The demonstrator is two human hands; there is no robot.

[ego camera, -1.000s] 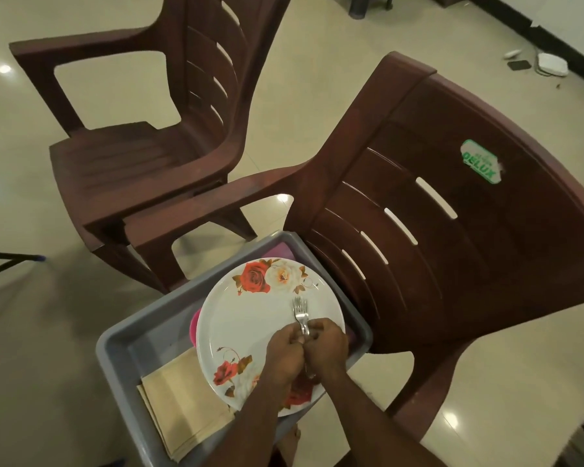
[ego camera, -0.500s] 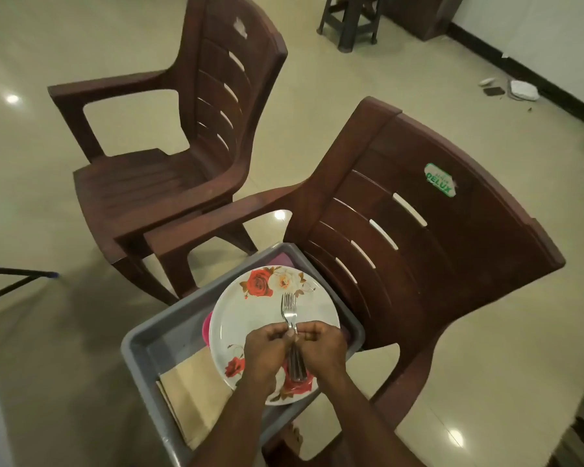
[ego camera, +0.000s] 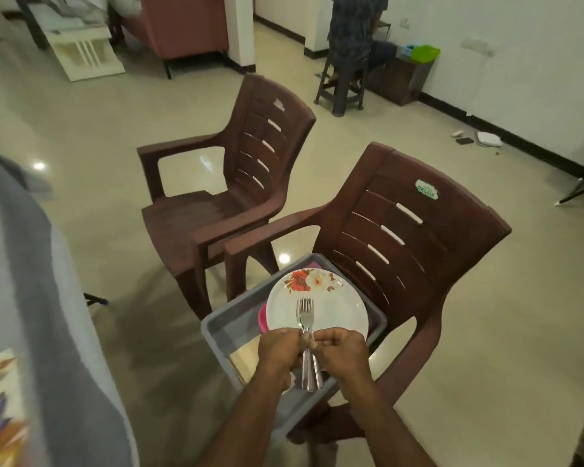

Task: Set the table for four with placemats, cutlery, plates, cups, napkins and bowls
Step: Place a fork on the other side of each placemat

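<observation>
**A:** What am I looking at in your hands right now?

**B:** I'm holding a small bundle of forks (ego camera: 307, 335) above the floral plate (ego camera: 331, 308), which is sitting in the grey tub (ego camera: 216, 326) on the near brown chair (ego camera: 402, 251). My left hand (ego camera: 279, 348) is pinching the necks from one side, and my right hand (ego camera: 343, 348) is pinching them from the other, so both grips are curled tight on the metal.

**A:** How are they going to behave?

**B:** I'm judging them stiff, fairly light and slick. Polished steel stacked on steel is likely to slide and fan apart, so I'm taking hold at the narrow necks, where the stack is thinnest and pinches together.

**A:** Which way are they pointing?

**B:** The tines are pointing away from me, toward the roses on the plate's far rim; the handles are running back toward my wrists. The long axis is lying nearly straight fore and aft, tipped slightly down at the handle end.

**A:** Anything beside the plate?

**B:** Folded tan napkins (ego camera: 246, 360) are lying in the tub, on my side of the plate.
</observation>
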